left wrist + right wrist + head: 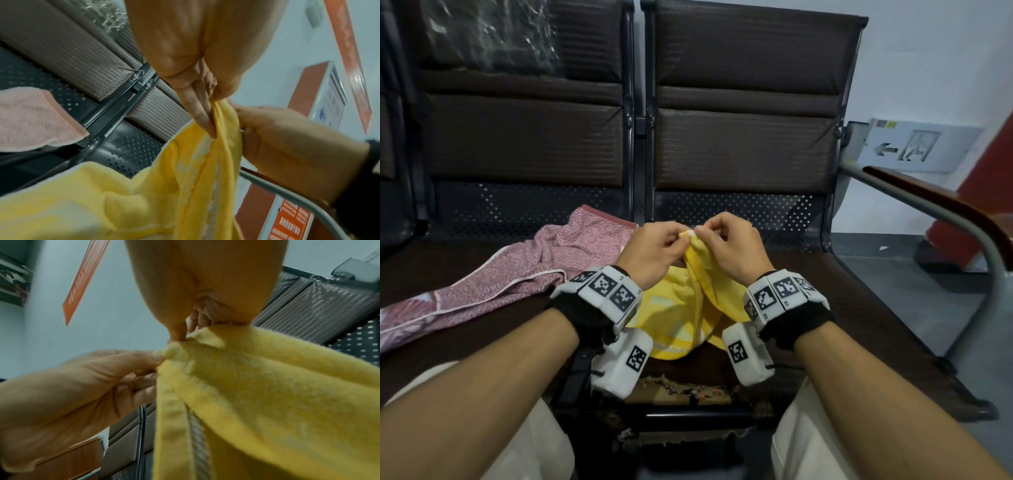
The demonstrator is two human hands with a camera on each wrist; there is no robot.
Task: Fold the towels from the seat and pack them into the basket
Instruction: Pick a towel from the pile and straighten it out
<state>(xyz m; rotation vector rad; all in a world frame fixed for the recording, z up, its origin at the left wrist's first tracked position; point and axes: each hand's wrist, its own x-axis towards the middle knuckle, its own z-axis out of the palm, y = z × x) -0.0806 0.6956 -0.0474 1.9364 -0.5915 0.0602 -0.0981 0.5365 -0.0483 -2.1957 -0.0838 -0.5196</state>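
Note:
A yellow towel point(688, 305) hangs bunched over the dark seat point(842, 301) between my wrists. My left hand point(654, 253) and right hand point(729, 246) meet at its top edge, and both pinch the cloth there, knuckles almost touching. In the left wrist view my left fingers point(197, 113) press the yellow towel point(144, 194) fold while the right hand point(277, 139) grips it from the other side. The right wrist view shows my right fingertips point(180, 332) on the yellow towel point(257, 386) corner, with the left hand point(82, 386) pinching beside them. No basket is in view.
A pink patterned towel point(517, 274) lies spread on the left seat. The bench backrests point(739, 137) rise behind. A metal armrest with a wooden top point(945, 212) curves along the right. My knees in light trousers point(808, 445) are at the seat's torn front edge.

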